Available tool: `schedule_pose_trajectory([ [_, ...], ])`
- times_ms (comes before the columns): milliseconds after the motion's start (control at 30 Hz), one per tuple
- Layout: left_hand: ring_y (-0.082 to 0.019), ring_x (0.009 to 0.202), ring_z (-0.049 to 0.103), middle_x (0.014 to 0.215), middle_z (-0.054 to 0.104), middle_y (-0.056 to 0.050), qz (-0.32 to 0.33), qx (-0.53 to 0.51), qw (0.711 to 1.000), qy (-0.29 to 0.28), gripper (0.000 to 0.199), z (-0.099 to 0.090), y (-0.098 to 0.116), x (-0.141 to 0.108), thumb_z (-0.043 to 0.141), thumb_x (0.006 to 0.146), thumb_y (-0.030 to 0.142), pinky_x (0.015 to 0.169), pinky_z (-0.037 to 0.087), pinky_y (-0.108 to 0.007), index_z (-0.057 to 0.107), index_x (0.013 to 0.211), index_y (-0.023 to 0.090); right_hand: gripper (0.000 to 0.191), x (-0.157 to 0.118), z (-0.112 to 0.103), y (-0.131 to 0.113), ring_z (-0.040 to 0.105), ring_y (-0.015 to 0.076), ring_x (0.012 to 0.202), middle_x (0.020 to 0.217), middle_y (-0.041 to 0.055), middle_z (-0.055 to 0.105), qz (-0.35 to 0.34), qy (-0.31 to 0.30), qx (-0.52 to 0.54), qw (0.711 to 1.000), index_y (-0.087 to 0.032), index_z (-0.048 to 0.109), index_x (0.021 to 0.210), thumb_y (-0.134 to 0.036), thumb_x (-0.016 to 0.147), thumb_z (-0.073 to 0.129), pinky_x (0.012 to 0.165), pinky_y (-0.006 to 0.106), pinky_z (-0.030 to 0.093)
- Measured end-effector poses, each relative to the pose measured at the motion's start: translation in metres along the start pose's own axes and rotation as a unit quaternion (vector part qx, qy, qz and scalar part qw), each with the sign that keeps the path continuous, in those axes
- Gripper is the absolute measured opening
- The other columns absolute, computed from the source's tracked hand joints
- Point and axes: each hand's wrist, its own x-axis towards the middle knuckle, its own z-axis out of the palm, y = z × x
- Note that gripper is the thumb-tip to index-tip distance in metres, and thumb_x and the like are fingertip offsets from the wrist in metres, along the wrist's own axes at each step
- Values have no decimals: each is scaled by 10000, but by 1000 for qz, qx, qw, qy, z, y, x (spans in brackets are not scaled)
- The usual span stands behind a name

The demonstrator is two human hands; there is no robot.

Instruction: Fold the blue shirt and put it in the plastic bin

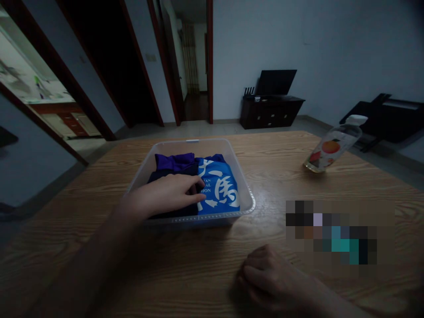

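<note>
A clear plastic bin (247, 201) stands on the wooden table (185, 265). Inside it lie a bright blue cloth with white lettering (221, 187), a purple cloth (175, 162) and dark cloth. My left hand (175, 192) reaches over the bin's near left side, its thumb and fingers apart, fingertips at the left edge of the blue cloth. Nothing is held in it. My right hand (263, 274) rests on the table to the right of the bin's near corner, fingers curled into a loose fist; whether something is inside cannot be seen.
On the table's right side a clear bottle with a white cap (333, 145) appears tilted. Nearer, a pixelated patch hides some items. Beyond the table are a dark cabinet (270, 112) with a screen (276, 82), and doorways.
</note>
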Motion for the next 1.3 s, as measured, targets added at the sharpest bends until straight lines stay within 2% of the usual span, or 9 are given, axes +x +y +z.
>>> schedule_pose_trajectory([
  [100, -328, 1065, 758, 1169, 801, -95, 6, 87, 996, 29, 360, -1, 18, 21, 635, 1022, 542, 906, 582, -429, 784, 1173, 251, 184, 0, 0, 1, 500, 128, 597, 713, -8, 655, 5, -11, -3, 1000, -225, 555, 833, -160, 1003, 522, 609, 326, 301],
  [200, -404, 1389, 613, 1515, 647, -168, 69, 121, 987, 77, 697, 11, 29, 42, 799, 893, 579, 1119, 516, -534, 640, 1475, 229, 182, 0, 1, 0, 510, 124, 587, 707, -14, 652, 8, -33, -1, 999, -224, 558, 838, -185, 1015, 550, 611, 322, 308],
  [267, -447, 1548, 462, 1689, 474, -217, 98, 120, 987, 44, 966, 22, 30, 53, 853, 819, 625, 1215, 430, -603, 494, 1620, 221, 218, 0, 3, 0, 503, 123, 569, 686, -17, 645, 3, -33, -7, 999, -223, 558, 819, -208, 1037, 549, 600, 326, 308],
  [400, -496, 1595, 382, 1737, 374, -277, 105, 116, 988, 6, 1123, 40, 17, 65, 915, 732, 583, 1228, 410, -634, 435, 1664, 181, 245, -2, 12, 1, 494, 122, 553, 679, -24, 651, -27, -18, -15, 999, -221, 580, 845, -289, 1078, 548, 577, 329, 313],
  [467, -476, 1550, 469, 1717, 427, -252, 110, 115, 986, 37, 1051, 43, 10, 68, 907, 736, 463, 1195, 465, -596, 461, 1650, 196, 263, -4, 17, 3, 495, 117, 554, 690, -29, 661, -44, -17, -23, 999, -222, 579, 843, -324, 1085, 563, 565, 319, 319],
  [600, -385, 1377, 665, 1560, 642, -158, 139, 109, 980, 86, 652, 36, 10, 72, 729, 832, 244, 1084, 566, -484, 632, 1477, 240, 282, -5, 21, 5, 507, 113, 567, 697, -42, 665, -59, -26, -39, 997, -227, 566, 826, -346, 1082, 580, 564, 294, 350],
  [800, -394, 981, 785, 1086, 807, -106, 101, 174, 977, 73, 205, 17, 31, 62, 570, 933, 240, 757, 583, -456, 702, 1090, 245, 252, -2, 20, 6, 504, 121, 548, 672, -39, 655, -64, -13, -44, 997, -231, 557, 812, -333, 1042, 559, 544, 308, 337],
  [967, -422, 993, 782, 1092, 810, -123, 27, 188, 970, 152, 313, 6, 35, 53, 500, 1011, 393, 774, 554, -465, 710, 1192, 249, 267, 2, 12, 5, 539, 120, 555, 660, -31, 653, -63, -19, -46, 997, -227, 547, 785, -339, 1025, 583, 550, 301, 339],
  [1300, -372, 1137, 770, 1234, 804, -82, 53, 146, 982, 105, 331, 16, 29, 51, 524, 1008, 344, 883, 583, -449, 709, 1277, 291, 265, 2, 2, -11, 591, 144, 605, 730, -27, 695, -26, -62, -140, 988, -230, 569, 870, -380, 1084, 608, 571, 321, 382],
])
